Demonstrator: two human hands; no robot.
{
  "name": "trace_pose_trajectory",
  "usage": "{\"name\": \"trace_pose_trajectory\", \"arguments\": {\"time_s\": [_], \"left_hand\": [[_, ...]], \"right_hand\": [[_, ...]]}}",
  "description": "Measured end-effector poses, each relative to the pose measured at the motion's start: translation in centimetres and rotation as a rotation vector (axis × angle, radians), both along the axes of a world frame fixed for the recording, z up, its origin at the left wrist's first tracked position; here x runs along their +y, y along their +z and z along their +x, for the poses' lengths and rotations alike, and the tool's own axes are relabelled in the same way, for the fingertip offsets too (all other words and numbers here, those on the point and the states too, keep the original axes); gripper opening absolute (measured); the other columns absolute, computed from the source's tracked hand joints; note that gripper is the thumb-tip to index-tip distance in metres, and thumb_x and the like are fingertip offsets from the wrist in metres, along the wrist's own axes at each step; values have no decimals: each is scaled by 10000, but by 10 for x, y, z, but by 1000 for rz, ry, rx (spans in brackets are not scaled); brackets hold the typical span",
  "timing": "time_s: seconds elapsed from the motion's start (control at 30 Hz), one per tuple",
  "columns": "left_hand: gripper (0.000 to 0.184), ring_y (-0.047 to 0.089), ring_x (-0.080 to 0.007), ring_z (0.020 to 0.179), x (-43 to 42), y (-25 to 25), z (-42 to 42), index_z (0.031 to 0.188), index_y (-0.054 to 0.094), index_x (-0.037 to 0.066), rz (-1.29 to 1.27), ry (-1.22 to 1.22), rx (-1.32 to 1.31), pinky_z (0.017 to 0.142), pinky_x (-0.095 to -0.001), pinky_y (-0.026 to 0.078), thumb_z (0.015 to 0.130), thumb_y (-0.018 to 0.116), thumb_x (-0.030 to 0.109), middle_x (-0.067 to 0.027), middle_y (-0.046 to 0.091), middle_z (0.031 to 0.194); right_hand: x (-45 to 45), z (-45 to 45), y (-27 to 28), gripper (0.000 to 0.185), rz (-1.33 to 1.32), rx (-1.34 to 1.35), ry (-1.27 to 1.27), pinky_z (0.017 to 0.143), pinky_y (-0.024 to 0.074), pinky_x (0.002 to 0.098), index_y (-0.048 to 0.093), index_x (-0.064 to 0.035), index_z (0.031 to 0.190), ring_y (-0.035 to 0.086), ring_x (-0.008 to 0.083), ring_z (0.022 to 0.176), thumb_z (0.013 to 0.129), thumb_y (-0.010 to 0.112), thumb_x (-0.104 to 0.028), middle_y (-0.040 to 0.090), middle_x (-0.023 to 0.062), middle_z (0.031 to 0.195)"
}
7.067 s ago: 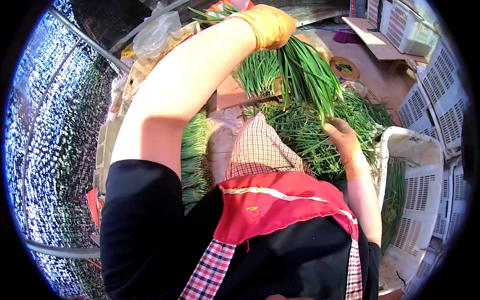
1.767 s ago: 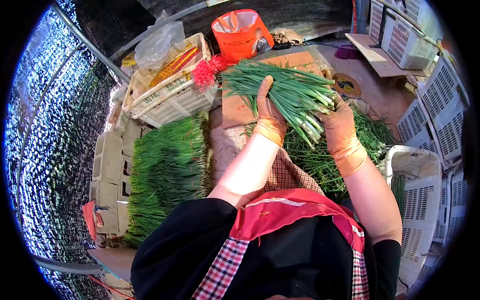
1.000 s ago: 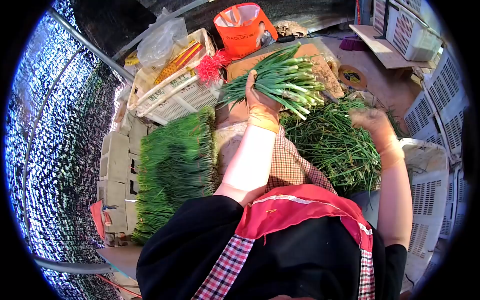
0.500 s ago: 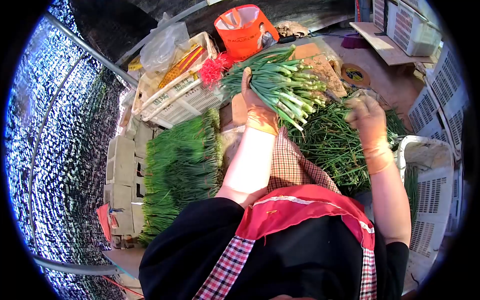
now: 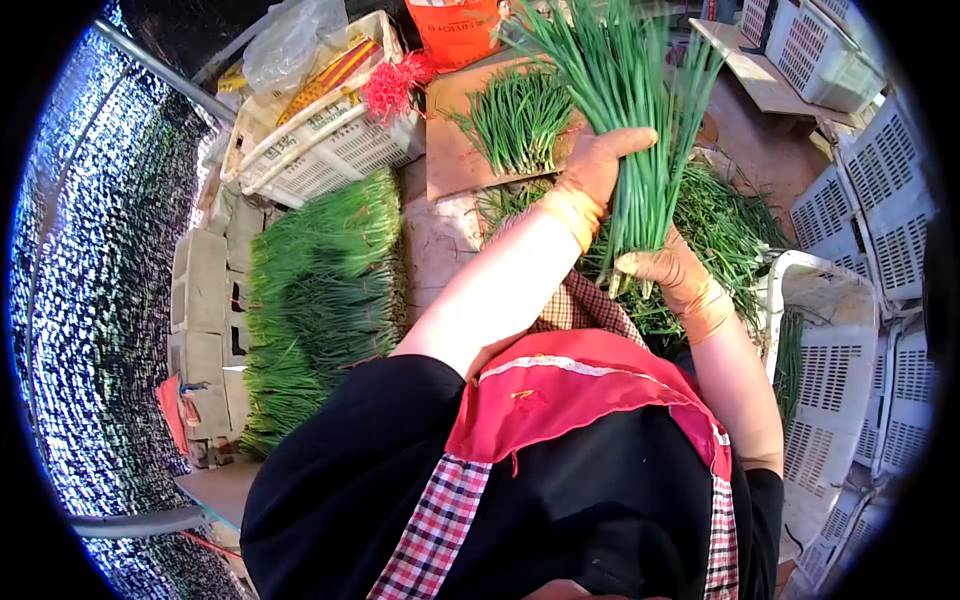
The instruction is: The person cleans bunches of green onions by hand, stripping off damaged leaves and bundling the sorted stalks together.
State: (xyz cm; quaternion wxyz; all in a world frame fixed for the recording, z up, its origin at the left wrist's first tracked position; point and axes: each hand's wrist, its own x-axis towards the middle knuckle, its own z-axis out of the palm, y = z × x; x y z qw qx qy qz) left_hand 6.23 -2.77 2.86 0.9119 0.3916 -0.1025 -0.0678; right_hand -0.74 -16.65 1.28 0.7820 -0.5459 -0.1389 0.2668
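My left hand [image 5: 602, 175], in an orange glove, is closed around the middle of a bunch of green onions [image 5: 645, 180]. The bunch stands nearly upright, leaves up and pale stalk ends down. At those lower ends is my right hand [image 5: 682, 278], also gloved, its thumb across the front of the stalks and its fingers mostly hidden behind them. Below and behind the bunch spreads a heap of loose green stalks [image 5: 715, 235]. A smaller bunch of green onions [image 5: 518, 118] lies on a cardboard sheet [image 5: 447, 150] to the left.
Tied green bundles [image 5: 325, 310] are stacked at left beside concrete blocks [image 5: 200, 285]. A white crate [image 5: 335, 150] holding plastic bags and a red bag [image 5: 455, 35] stand at the back. On the right are a white basket [image 5: 825, 370] and stacked crates [image 5: 885, 170].
The bunch has turned from lying sideways to upright, leaves up. My right hand has come in from the right to its stalk ends. The smaller bunch on the cardboard now shows.
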Motion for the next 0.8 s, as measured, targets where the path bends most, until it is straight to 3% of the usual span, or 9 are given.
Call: {"name": "trace_pose_trajectory", "arguments": {"time_s": [0.17,0.37,0.4,0.5,0.57,0.6,0.63,0.7,0.8], "left_hand": [[286,651,-257,706,-27,33,-10,1007,588,-53,1,140,39,657,-347,565,726,596,-1,-147,646,889],[378,654,-259,708,-32,44,15,980,597,-84,496,-9,89,679,-337,546,734,678,191,-150,661,869],[596,637,-234,867,-30,48,17,1153,494,-97,752,15,128,776,-309,513,749,695,292,-168,631,1014],[814,548,-186,1055,-11,41,0,1284,332,-104,945,65,-80,893,-285,438,752,695,396,-154,557,1172],[841,501,-171,1098,-7,2,-9,1316,295,-68,667,-73,-265,923,-289,407,748,692,410,-129,528,1204],[838,496,-175,1103,-10,-1,-22,1318,300,-54,561,-178,-270,926,-295,406,734,705,389,-122,525,1207],[835,491,-178,1108,-11,-5,-34,1321,305,-39,498,-264,-256,929,-301,405,720,719,369,-115,521,1210],[837,481,-185,1118,-15,-10,-46,1325,315,-11,449,-364,-224,935,-313,403,692,746,328,-102,513,1216],[852,465,-195,1133,-13,-13,-55,1331,330,32,439,-451,-174,944,-331,399,650,786,266,-81,502,1226]], "right_hand": [[6,1,-3,367,-12,9,-201,589,502,255,564,-13,1002,606,147,630,692,733,-113,626,37,767],[6,-1,-12,280,95,83,-339,575,503,278,613,37,898,592,166,599,705,698,-147,618,78,733],[3,1,-16,267,137,116,-342,581,507,281,617,35,887,595,169,604,705,696,-143,620,79,736],[0,2,-3,252,226,112,-385,589,513,284,620,27,877,598,171,614,709,691,-146,622,78,739],[-6,7,-2,251,258,16,-464,583,508,285,622,20,872,602,171,630,709,691,-158,627,76,758],[-14,16,-10,229,72,44,-380,616,499,277,624,10,865,597,152,662,719,683,-156,626,56,770],[-15,25,-32,229,295,-118,-290,663,488,261,614,8,915,583,140,714,739,677,-124,623,42,825],[9,14,-20,336,207,-28,-539,704,485,282,594,-9,1021,583,154,781,702,693,-49,618,41,906],[5,13,-26,367,284,-1,-413,770,484,307,587,-17,1053,579,164,855,713,720,-56,612,34,967]]}}
